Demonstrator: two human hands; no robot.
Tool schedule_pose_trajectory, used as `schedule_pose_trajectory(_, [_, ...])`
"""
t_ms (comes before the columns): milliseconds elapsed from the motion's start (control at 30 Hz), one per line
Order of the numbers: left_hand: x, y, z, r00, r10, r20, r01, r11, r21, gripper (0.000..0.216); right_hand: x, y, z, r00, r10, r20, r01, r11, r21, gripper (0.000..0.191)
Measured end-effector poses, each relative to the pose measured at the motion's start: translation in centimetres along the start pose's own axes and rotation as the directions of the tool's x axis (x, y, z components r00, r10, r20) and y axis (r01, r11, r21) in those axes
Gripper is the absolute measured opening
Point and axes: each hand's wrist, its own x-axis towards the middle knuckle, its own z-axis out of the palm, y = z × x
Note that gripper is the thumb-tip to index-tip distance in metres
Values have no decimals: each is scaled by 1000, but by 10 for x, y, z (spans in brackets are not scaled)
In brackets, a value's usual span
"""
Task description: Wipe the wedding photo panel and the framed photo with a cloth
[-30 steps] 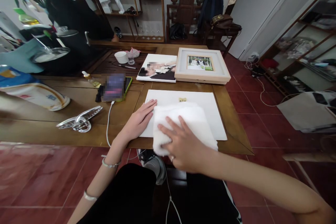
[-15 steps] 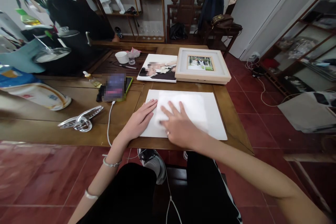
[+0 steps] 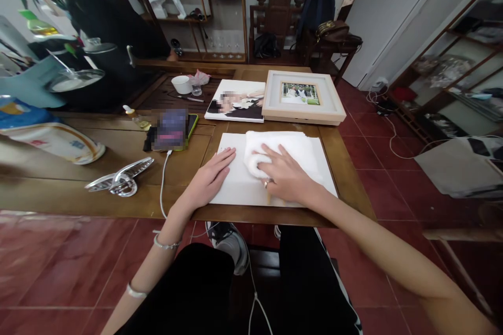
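Observation:
A flat white board [image 3: 236, 193] lies near the table's front edge. My left hand [image 3: 209, 178] rests flat on its left side, fingers straight and together, holding nothing. On top of the board is a soft white cloth [image 3: 306, 149], rumpled into a raised fold at its left. My right hand [image 3: 285, 175], with a ring on one finger, presses on this cloth and grips the fold between thumb and fingers. The cloth hides much of the board's right half.
Behind the board stand a photo book [image 3: 236, 104] and a framed photo [image 3: 301, 93]. To the left are a phone [image 3: 171, 131] with a white cable [image 3: 163, 188], a silver winged ornament [image 3: 123, 178], a small dropper bottle [image 3: 137, 118] and a blue-white pack [image 3: 51, 133]. A white cup [image 3: 182, 85] sits farther back.
My right hand has moved right over the board, taking the cloth with it; the cloth now bunches up at its left side. My left hand stays put.

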Motion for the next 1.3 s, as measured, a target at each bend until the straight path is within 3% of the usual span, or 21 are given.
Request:
schedule_pose_trajectory(167, [-2,8,-5,996,15,-86,-18,999,-38,51,30,-15,19,996,75,-50,-82,984,-158,40])
schedule_pose_trajectory(300, [-5,12,-7,987,51,-150,-64,994,-86,53,20,-48,31,990,-134,-39,125,975,-186,37])
schedule_pose_trajectory(400, [-7,12,-8,977,75,-200,-102,987,-124,55,-2,-66,28,950,-309,37,311,942,-124,32])
schedule_pose_trajectory(500, [-6,10,-6,977,65,-203,-92,988,-123,55,-24,-70,17,926,-366,92,371,927,-56,29])
schedule_pose_trajectory(633, [-3,5,-2,991,26,-128,-35,997,-69,47,-31,-52,-1,964,-221,148,231,972,-53,32])
schedule_pose_trajectory(800, [-1,2,1,993,25,-115,-30,999,-42,40,2,-15,-17,987,49,153,-36,995,-90,38])
schedule_pose_trajectory(933, [-1,1,1,994,28,-108,-30,999,-18,39,47,-2,-20,993,30,114,-23,998,-60,36])
schedule_pose_trajectory(1100, [-2,-1,0,993,24,-115,-24,1000,-3,37,90,-9,-9,993,-60,101,58,998,22,37])
schedule_pose_trajectory(1300, [-2,0,0,994,38,-104,-40,999,-22,38,75,5,-11,998,-5,59,5,1000,14,33])
